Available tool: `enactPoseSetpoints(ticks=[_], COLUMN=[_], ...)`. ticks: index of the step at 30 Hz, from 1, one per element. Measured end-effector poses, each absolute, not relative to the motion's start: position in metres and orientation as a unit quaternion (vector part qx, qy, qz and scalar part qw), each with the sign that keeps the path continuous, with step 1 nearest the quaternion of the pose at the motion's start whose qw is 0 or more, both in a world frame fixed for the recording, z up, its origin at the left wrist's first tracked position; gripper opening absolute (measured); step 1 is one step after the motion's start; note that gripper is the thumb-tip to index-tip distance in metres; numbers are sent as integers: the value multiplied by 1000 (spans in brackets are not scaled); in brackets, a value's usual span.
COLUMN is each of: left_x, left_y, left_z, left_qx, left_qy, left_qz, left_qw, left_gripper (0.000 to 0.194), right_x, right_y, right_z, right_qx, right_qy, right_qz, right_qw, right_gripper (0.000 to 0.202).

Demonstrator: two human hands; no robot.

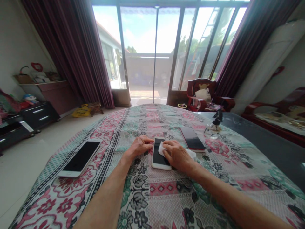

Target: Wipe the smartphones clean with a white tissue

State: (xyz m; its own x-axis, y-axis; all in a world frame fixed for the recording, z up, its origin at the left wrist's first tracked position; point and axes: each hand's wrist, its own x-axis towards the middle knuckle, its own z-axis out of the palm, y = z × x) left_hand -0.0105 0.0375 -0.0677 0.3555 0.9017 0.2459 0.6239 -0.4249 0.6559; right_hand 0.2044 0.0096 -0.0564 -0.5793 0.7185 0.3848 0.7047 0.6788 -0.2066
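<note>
A white-framed phone [157,162] lies on the patterned tablecloth [164,203], its dark screen facing up. My right hand [177,154] presses a white cloth [190,153] onto this screen, with its fingers closed over the cloth. At the phone's left edge rests my left hand [142,145], fingers curled together; whether it grips the edge is hard to make out. A larger white phone [79,157] lies screen up at the left. Behind my right hand, a phone with a red edge [192,139] also lies screen up.
A clear glass item with a black top [216,122] stands at the table's back right. Beyond the cloth are a dark surface [259,133] on the right and a red wooden chair [202,92]. Glass doors and dark curtains [71,47] stand behind the table.
</note>
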Motion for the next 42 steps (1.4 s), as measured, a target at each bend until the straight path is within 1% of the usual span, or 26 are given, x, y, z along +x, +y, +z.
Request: enactPoseSetpoints(ticks=[3, 6, 12, 18, 20, 23, 25, 29, 32, 36, 42], left_x=[-11, -10, -9, -10, -8, -5, -4, -4, -5, -5, -6], left_y=[38, 38, 35, 37, 39, 43, 45, 45, 42, 41, 45], left_z=[-68, -67, -64, -67, -71, -77, -80, -80, -79, -79, -82], left_qx=[789, 785, 785, 778, 753, 696, 676, 694, 716, 742, 745], left_qy=[483, 497, 489, 497, 522, 577, 600, 590, 580, 559, 557], left_qz=[301, 285, 294, 297, 318, 373, 387, 377, 356, 335, 334], left_qw=[232, 236, 240, 246, 242, 208, 185, 165, 157, 158, 151], left_gripper=[29, 28, 30, 26, 27, 30, 31, 29, 25, 25, 27], right_x=[198, 191, 208, 211, 199, 178, 167, 169, 185, 201, 180], right_y=[33, 45, 28, 23, 29, 38, 40, 42, 45, 51, 41], right_z=[-55, -55, -60, -57, -56, -55, -56, -58, -59, -59, -58], right_qx=[-424, -427, -372, -397, -399, -394, -389, -386, -413, -447, -399], right_qy=[-883, -882, -902, -894, -896, -900, -902, -899, -887, -870, -892], right_qz=[-2, -9, 9, -6, -18, -30, -34, -21, -8, -15, -8], right_qw=[202, 200, 219, 206, 195, 183, 186, 205, 208, 210, 213], right_gripper=[22, 22, 26, 25, 25, 24, 22, 22, 23, 23, 23])
